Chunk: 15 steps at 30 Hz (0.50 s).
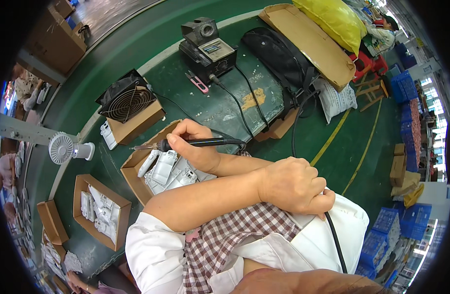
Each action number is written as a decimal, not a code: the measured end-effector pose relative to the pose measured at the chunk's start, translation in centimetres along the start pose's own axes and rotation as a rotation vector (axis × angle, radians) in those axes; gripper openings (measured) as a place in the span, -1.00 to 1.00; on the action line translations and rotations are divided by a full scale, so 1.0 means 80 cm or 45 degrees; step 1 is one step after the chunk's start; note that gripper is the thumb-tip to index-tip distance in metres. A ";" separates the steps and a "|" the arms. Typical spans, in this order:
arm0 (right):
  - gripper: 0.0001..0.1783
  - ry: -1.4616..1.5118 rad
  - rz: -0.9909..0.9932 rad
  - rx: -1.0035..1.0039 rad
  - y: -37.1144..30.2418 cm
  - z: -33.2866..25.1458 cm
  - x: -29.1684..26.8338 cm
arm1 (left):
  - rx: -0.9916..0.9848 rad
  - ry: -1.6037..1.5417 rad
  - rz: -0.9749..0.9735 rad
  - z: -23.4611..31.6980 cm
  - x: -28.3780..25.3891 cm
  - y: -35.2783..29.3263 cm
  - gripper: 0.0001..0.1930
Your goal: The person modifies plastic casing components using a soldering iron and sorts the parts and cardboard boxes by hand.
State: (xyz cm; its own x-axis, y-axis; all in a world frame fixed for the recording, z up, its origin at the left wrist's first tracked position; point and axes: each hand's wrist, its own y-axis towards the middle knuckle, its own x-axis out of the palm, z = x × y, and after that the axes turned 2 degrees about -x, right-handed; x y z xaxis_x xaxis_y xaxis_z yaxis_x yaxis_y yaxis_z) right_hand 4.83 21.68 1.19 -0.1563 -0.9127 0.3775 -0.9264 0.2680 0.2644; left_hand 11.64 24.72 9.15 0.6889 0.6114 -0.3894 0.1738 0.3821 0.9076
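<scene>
Gripping a soldering iron (195, 143), the right hand (193, 144) hovers over white parts (168, 169).

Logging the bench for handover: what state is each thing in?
right hand, closed around soldering iron
left hand, closed on black cable
cardboard box, open, white plastic parts inside
soldering station, cable plugged in
black fan, running or not: cannot tell

A factory assembly workshop: green workbench (137, 54), soldering station (208, 46), blue crates (382, 240) (stacked by floor lines).
</scene>
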 end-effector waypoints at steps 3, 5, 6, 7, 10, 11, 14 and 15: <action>-0.85 0.054 -0.003 0.026 0.001 0.000 0.004 | -0.003 0.007 0.017 0.001 -0.001 -0.002 -0.66; -0.85 0.026 0.006 0.020 0.003 0.002 0.004 | 0.006 0.005 0.021 0.001 -0.003 -0.004 -0.67; -0.85 0.000 0.004 0.019 0.003 0.004 0.005 | 0.011 0.015 0.034 0.001 -0.003 -0.006 -0.70; -0.85 0.003 0.002 0.022 0.003 0.005 0.007 | 0.014 0.027 0.046 0.001 -0.005 -0.007 -0.73; -0.86 0.010 -0.010 0.027 0.001 0.012 0.015 | -0.017 0.105 0.034 0.008 -0.010 -0.013 -0.80; -0.86 -0.002 -0.013 0.023 0.000 0.016 0.016 | -0.042 0.141 0.026 0.011 -0.012 -0.014 -0.80; -0.90 -0.091 -0.012 -0.087 -0.001 0.008 0.009 | -0.075 0.112 -0.061 0.017 -0.023 -0.018 -0.81; -0.91 -0.164 0.015 -0.077 -0.002 0.011 0.004 | -0.078 0.130 -0.055 0.018 -0.029 -0.021 -0.81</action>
State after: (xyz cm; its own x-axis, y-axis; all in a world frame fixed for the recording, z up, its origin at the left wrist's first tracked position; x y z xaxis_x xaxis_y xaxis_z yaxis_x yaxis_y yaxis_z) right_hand 4.60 21.11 0.47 -0.2134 -0.9403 0.2651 -0.9025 0.2936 0.3150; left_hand 10.76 21.68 8.79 0.6056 0.6597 -0.4450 0.1567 0.4494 0.8795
